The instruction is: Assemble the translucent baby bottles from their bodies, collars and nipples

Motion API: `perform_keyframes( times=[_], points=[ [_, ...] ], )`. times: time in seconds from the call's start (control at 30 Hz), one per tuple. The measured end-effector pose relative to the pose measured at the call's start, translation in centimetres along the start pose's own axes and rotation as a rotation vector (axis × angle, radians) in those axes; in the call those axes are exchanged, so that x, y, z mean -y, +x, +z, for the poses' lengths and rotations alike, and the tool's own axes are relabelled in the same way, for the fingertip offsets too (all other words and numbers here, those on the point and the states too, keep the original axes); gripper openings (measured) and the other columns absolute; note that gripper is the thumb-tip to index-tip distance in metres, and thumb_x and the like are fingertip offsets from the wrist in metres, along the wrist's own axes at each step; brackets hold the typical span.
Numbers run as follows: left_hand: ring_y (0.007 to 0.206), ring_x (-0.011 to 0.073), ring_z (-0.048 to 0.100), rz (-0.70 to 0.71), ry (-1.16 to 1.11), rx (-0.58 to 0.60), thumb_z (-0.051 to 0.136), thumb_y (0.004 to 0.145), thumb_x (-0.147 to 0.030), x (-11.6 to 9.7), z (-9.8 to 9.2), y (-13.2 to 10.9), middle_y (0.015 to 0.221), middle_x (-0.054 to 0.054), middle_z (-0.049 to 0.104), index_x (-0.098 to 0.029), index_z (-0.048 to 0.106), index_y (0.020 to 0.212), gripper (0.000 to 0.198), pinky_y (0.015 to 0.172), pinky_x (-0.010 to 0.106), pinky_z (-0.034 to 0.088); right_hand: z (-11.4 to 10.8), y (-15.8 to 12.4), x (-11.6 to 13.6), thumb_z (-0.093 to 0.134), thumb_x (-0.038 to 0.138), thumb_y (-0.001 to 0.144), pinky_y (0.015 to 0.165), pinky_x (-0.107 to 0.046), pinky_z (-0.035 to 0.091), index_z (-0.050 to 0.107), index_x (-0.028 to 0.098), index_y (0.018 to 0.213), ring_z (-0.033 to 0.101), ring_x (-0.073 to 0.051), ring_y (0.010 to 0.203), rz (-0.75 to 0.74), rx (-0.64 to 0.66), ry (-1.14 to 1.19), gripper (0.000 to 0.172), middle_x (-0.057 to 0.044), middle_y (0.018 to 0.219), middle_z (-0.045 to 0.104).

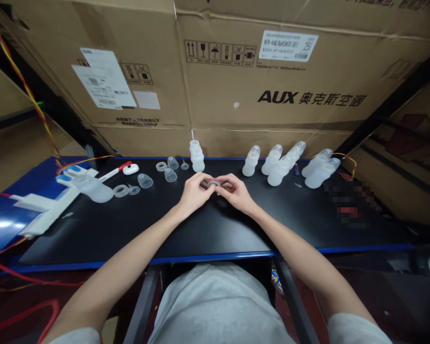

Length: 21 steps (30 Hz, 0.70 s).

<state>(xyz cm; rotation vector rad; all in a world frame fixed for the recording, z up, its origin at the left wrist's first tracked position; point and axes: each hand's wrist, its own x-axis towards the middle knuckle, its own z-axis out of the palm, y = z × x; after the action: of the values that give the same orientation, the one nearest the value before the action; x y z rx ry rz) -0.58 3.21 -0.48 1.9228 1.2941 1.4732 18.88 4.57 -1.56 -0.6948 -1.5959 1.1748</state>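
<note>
My left hand and my right hand meet over the middle of the table, fingers pinched on a small translucent ring. Fingers partly hide the ring, so I cannot tell whether another part sits in it. Just behind my left hand stands an uncapped, frosted baby bottle with a thin straw or stick rising at its mouth. To its left lie clear caps, a collar ring and a silicone nipple.
Several capped bottles stand at the back right. On the left are a bottle lying tilted, another ring, another nipple, a clear cap and a white power strip. A large cardboard box walls the back.
</note>
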Motion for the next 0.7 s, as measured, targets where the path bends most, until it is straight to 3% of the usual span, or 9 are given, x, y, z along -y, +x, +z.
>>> perform_keyframes(
  times=[0.17,0.37,0.57,0.7],
  points=[
    [0.069,0.0143,0.072,-0.059,-0.122,-0.037,0.082,0.087,-0.03,-0.01,0.31,-0.14,0.088,0.002,0.076,-0.021,0.076,0.087,0.011,0.064,0.027,0.062,0.34,-0.32,0.36,0.079,0.053,0.097,0.078,-0.035,0.067,0.076,0.025,0.121,0.074,-0.015,0.081,-0.016,-0.038,-0.106,0.037,-0.008,0.119,0.069],
    [0.069,0.015,0.072,-0.09,-0.15,-0.037,0.083,0.084,-0.03,-0.53,0.38,-0.01,0.087,0.002,0.075,-0.02,0.075,0.084,0.012,0.062,0.026,0.061,0.79,-0.12,0.27,0.081,0.055,0.094,0.074,-0.033,0.065,0.076,0.024,0.113,0.073,-0.017,0.081,-0.027,-0.09,-0.134,0.036,-0.008,0.113,0.071],
    [0.084,0.0192,0.081,-0.117,-0.286,0.086,0.087,0.087,-0.044,-0.91,-0.07,0.2,0.108,0.008,0.077,-0.019,0.083,0.103,0.03,0.068,0.029,0.07,0.46,0.3,-0.15,0.084,0.061,0.089,0.076,-0.035,0.067,0.075,0.023,0.113,0.073,-0.017,0.079,0.032,-0.16,-0.079,0.046,-0.006,0.107,0.074],
    [0.089,0.0226,0.083,-0.189,-0.388,0.073,0.092,0.083,-0.048,-0.72,0.12,0.34,0.112,0.011,0.081,-0.018,0.084,0.108,0.04,0.078,0.036,0.073,0.13,0.42,-0.26,0.086,0.065,0.087,0.081,-0.036,0.069,0.073,0.023,0.118,0.075,-0.018,0.082,0.045,-0.162,-0.039,0.054,-0.007,0.112,0.073]
  ],
)
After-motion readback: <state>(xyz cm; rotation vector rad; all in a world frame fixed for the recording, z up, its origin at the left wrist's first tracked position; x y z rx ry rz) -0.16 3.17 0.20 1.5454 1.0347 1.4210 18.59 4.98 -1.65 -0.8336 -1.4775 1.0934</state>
